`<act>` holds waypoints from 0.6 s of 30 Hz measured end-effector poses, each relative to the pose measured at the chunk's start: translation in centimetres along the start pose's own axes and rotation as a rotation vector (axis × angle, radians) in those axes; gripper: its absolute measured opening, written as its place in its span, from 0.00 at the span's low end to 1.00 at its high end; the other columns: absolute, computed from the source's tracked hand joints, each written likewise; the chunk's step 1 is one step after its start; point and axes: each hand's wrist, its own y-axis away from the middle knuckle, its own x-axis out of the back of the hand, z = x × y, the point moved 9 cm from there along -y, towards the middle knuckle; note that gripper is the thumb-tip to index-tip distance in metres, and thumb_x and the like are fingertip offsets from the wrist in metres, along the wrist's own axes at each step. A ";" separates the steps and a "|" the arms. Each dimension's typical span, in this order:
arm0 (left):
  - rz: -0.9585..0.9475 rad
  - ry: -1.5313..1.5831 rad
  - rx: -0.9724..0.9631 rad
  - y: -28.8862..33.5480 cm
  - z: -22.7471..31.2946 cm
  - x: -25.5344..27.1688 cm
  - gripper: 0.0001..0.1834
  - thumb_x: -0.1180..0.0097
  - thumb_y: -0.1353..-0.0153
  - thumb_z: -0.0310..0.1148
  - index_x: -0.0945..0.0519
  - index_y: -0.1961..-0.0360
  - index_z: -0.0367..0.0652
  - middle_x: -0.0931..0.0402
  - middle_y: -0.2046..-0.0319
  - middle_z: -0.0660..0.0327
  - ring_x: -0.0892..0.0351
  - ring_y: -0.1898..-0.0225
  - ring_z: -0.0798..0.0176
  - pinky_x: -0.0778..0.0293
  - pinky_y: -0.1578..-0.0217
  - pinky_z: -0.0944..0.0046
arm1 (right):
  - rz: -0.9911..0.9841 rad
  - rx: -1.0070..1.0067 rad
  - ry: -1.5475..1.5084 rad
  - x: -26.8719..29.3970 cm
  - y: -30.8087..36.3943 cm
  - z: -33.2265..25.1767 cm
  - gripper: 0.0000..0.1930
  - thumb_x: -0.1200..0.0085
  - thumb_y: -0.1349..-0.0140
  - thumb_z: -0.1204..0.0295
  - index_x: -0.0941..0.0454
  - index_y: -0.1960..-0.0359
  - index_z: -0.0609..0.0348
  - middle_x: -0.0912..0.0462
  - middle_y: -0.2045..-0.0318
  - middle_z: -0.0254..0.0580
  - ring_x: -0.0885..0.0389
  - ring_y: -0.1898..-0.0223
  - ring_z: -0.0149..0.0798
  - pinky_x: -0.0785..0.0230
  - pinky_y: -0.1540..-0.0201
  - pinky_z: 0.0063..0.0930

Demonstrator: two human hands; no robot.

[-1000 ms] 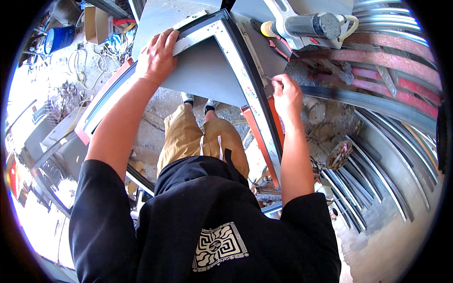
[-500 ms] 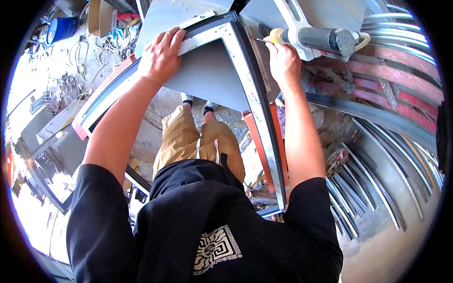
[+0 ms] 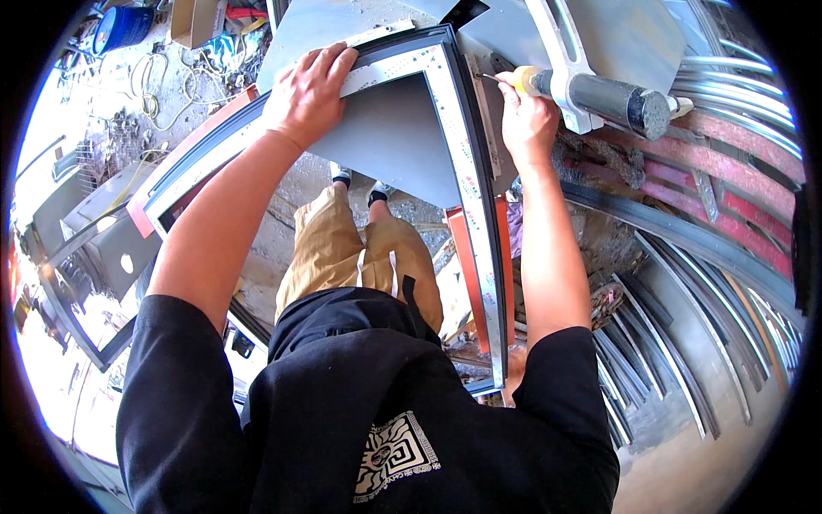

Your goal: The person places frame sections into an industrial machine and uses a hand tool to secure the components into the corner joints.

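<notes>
A large dark-edged metal frame, its inner face covered in white printed film, lies with its far corner on a grey machine table. My left hand rests on the frame's far rail, fingers closed over its edge. Just right of the corner, my right hand is closed around a thin metal-shafted tool, whose tip points left toward the frame's outer edge. A yellow piece shows at these fingers; whether it is the tool's handle or part of the machine, I cannot tell.
A dark cylinder on a pale machine arm stands close by my right hand. Red bars and stacked metal profiles lie to the right. Orange supports stand under the frame. A blue bucket and loose cable are far left.
The view has shifted slightly, so the frame and machine sit a little farther right. My left hand keeps its place on the rail; the right hand still holds the thin tool near the corner.
</notes>
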 end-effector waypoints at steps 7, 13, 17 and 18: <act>-0.001 -0.020 0.000 0.0 0.1 0.0 0.44 0.24 0.44 0.25 0.24 0.24 0.48 0.21 0.26 0.58 0.18 0.28 0.45 0.16 0.30 0.45 | 0.023 0.058 0.093 0.1 0.1 -0.3 0.07 0.32 0.25 0.68 0.05 0.50 0.46 0.05 0.59 0.47 0.08 0.57 0.60 0.18 0.49 0.54; -0.010 -0.022 0.011 0.0 0.0 -0.3 0.44 0.24 0.44 0.25 0.24 0.24 0.49 0.21 0.26 0.59 0.18 0.28 0.45 0.16 0.30 0.45 | -0.039 0.074 0.043 -0.1 0.2 0.0 0.10 0.33 0.25 0.70 0.03 0.48 0.44 0.04 0.60 0.46 0.07 0.60 0.59 0.16 0.50 0.52; -0.001 -0.041 0.021 0.2 -0.2 -0.2 0.44 0.23 0.44 0.25 0.24 0.24 0.50 0.21 0.26 0.59 0.19 0.27 0.46 0.15 0.30 0.46 | -0.127 -0.004 0.098 -0.6 0.1 -0.3 0.11 0.33 0.26 0.70 0.02 0.47 0.44 0.04 0.59 0.47 0.06 0.58 0.59 0.15 0.49 0.51; -0.004 -0.031 0.020 0.1 -0.1 -0.2 0.44 0.23 0.44 0.25 0.24 0.24 0.50 0.21 0.26 0.59 0.19 0.27 0.46 0.15 0.31 0.46 | -0.068 0.032 0.092 -0.3 -0.2 -0.7 0.11 0.33 0.26 0.70 0.02 0.47 0.44 0.04 0.59 0.49 0.06 0.58 0.60 0.15 0.50 0.52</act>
